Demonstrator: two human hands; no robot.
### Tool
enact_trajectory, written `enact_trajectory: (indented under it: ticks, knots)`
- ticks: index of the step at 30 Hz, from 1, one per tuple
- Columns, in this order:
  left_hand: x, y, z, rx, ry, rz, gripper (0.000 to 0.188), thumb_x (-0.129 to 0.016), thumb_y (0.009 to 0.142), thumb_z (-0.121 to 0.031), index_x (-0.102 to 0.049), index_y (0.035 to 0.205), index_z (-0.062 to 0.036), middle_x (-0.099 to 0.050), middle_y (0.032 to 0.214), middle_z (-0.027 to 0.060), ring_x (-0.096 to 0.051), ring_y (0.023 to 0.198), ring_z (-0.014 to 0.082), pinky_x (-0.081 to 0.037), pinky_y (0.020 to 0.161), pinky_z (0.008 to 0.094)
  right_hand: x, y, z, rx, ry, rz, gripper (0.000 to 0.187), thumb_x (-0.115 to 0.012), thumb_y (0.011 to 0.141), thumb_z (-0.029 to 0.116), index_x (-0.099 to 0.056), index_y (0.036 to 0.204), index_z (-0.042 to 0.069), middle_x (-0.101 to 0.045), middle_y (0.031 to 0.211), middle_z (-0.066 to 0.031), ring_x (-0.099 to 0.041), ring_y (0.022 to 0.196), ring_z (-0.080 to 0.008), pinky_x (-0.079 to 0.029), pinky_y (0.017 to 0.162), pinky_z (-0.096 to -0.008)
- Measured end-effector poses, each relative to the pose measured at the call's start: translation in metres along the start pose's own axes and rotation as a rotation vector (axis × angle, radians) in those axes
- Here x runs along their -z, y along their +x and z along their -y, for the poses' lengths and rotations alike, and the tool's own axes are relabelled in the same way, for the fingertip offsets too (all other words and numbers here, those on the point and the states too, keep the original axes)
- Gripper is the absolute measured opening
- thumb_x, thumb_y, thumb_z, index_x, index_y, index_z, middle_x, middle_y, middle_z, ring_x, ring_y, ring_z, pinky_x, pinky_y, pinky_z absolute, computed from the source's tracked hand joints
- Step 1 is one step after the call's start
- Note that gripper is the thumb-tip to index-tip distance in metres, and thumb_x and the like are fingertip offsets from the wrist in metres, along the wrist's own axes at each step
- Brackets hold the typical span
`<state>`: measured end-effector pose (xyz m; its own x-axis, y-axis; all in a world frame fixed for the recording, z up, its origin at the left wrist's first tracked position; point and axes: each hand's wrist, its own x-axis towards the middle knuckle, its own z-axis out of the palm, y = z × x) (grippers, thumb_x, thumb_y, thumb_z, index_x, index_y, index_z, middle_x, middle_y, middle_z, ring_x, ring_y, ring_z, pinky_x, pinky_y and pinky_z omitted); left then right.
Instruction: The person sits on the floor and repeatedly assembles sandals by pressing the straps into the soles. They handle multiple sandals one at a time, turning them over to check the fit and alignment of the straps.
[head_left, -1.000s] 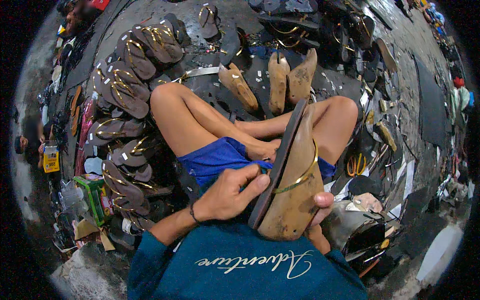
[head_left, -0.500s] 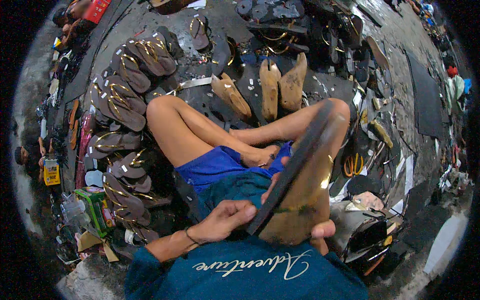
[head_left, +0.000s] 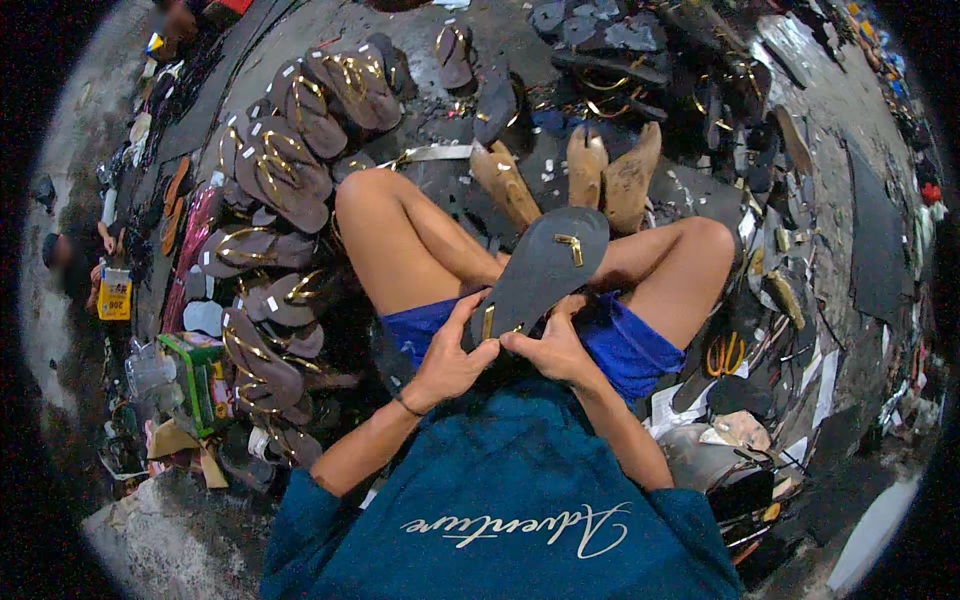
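Between my knees I hold a flip-flop (head_left: 535, 275) in both hands, its dark grey face up. Short gold strap ends lie flat on that face, one near the far tip and others near my thumbs. My left hand (head_left: 452, 362) grips the near left edge, its thumb at the near end. On the near right edge my right hand (head_left: 560, 343) is closed, its thumb close to the left one. The fingers beneath the sole are partly hidden. Just past the sole's far tip stand wooden shoe lasts (head_left: 628, 178).
Brown flip-flops with gold straps (head_left: 285, 175) lie in rows at my left. A green box (head_left: 200, 385) stands near them. Orange-handled scissors (head_left: 724, 355) and scraps lie at my right. Dark sheet material (head_left: 875, 235) lies farther right. More footwear (head_left: 610, 60) is piled at the back.
The flip-flop was blurred and tilted on edge across my right leg. It now lies flatter between my knees, and my right hand has come in beside my left. The view has shifted.
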<state>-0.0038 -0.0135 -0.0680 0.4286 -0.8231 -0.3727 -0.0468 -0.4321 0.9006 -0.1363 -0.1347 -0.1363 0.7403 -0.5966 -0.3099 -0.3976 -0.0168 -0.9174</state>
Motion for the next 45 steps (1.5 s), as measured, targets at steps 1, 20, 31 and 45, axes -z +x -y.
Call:
enact_trajectory:
  ticks: [1,20,31,45]
  knots:
    - [-0.004,-0.002,0.005,0.031,0.001,-0.019,0.057,-0.063,0.084,-0.009,-0.042,0.136,0.0014,-0.054,0.127,0.0129,-0.051,0.116,0.0188,-0.04,0.101,0.0322,-0.01,0.001,-0.018,-0.041,0.06,0.034,0.106,-0.081,0.066,0.029,-0.016,0.138,-0.013,-0.037,0.135,-0.0271,-0.037,0.129,-0.034,-0.026,0.112,-0.0401]
    - [0.025,0.078,-0.067,-0.271,-0.892,0.083,0.072,-0.047,0.092,-0.054,-0.036,0.143,-0.0029,-0.049,0.137,0.0115,-0.047,0.125,0.025,-0.037,0.106,0.0395,0.067,-0.01,0.12,0.174,0.315,-0.045,0.072,-0.07,0.085,0.025,-0.032,0.139,-0.004,-0.05,0.13,-0.0207,-0.05,0.122,-0.0307,-0.038,0.104,-0.039]
    - [0.107,0.154,-0.05,-0.282,-1.106,0.009,0.075,-0.031,0.097,-0.06,-0.045,0.133,0.0041,-0.053,0.129,0.0264,-0.061,0.107,0.0363,-0.051,0.092,0.0462,0.084,-0.009,0.077,0.152,0.184,-0.187,0.062,-0.068,0.085,0.024,-0.043,0.134,-0.005,-0.054,0.125,-0.0259,-0.052,0.118,-0.0391,-0.041,0.101,-0.0421]
    - [-0.015,0.123,-0.046,0.178,-0.81,0.106,0.052,-0.055,0.096,-0.039,-0.046,0.135,-0.0063,-0.057,0.126,0.0066,-0.055,0.116,0.0195,-0.045,0.099,0.0338,0.111,0.19,0.081,0.501,-0.259,0.197,0.033,-0.078,0.077,0.019,-0.065,0.105,0.006,-0.06,0.122,-0.0121,-0.053,0.122,-0.0283,-0.042,0.1,-0.0398]
